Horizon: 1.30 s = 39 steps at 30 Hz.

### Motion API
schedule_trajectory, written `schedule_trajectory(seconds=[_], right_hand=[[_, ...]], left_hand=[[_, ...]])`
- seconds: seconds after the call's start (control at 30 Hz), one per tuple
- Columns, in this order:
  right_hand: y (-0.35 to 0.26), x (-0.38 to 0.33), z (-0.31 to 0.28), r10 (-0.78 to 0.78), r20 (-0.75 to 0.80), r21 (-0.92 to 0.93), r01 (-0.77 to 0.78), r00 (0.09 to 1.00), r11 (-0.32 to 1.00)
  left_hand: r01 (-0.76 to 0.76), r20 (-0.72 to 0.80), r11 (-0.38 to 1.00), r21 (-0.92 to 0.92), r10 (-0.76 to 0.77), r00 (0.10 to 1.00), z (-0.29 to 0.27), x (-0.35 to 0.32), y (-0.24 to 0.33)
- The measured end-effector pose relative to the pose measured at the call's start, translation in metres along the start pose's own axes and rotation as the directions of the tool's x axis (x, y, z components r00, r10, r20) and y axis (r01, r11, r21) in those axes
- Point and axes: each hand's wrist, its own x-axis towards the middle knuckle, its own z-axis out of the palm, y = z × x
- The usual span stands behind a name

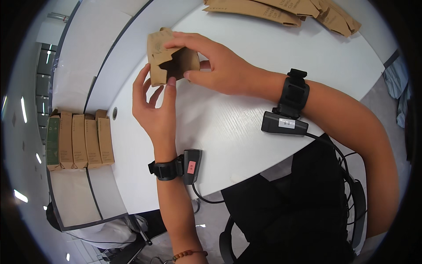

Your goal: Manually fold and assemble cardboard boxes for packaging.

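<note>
the left hand [154, 110] and right hand [218, 66] both pinch a small brown box [169, 59] near the top middle, fingers closed on its sides. its open end looks dark and empty. a row of shut brown boxes [81, 140] lies at the left, and flat ones [285, 11] sit at the top right.

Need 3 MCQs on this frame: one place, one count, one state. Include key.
1. Where do the flat brown sleeves lie?
A. far edge of the white table
B. on the floor
C. in the person's lap

2. How many finished boxes stand in the row at the left?
A. two
B. five
C. nine

3. What state is the brown carton in?
A. lying flat and untouched
B. held in both hands, one end open
C. crushed under a wrist

Key: 1 A, the pile sits at the table's top edge. 2 B, five stand side by side. 3 B, left hand and right hand grip it, with a dark opening showing.
</note>
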Motion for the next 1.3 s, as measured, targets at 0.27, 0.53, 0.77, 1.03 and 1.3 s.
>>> schedule_trajectory(seconds=[0.27, 0.53, 0.77, 1.03, 1.3], right_hand=[[-0.003, -0.006, 0.007, -0.078, 0.033, -0.218, 0.084, 0.996, 0.972], [-0.003, -0.002, 0.005, -0.156, -0.174, -0.21, 0.118, 0.972, 0.971], [-0.009, -0.003, -0.001, -0.081, -0.165, -0.282, 0.032, 0.983, 0.959], [-0.015, -0.005, 0.004, -0.125, -0.011, -0.146, 0.122, 0.992, 0.982], [0.001, 0.003, 0.005, -0.228, -0.191, -0.132, 0.205, 0.955, 0.97]], left_hand=[[0.044, -0.191, 0.973, 0.226, 0.0, 0.982, -0.005, -0.002, 0.003], [-0.031, -0.194, 0.989, 0.142, 0.058, 0.979, 0.004, -0.007, 0.008], [-0.182, -0.084, 0.974, 0.133, 0.194, 0.977, 0.002, -0.006, 0.006], [-0.22, -0.167, 0.945, 0.241, 0.263, 0.95, 0.001, -0.005, -0.001], [-0.2, -0.131, 0.972, 0.122, 0.215, 0.968, 0.0, -0.007, 0.0]])
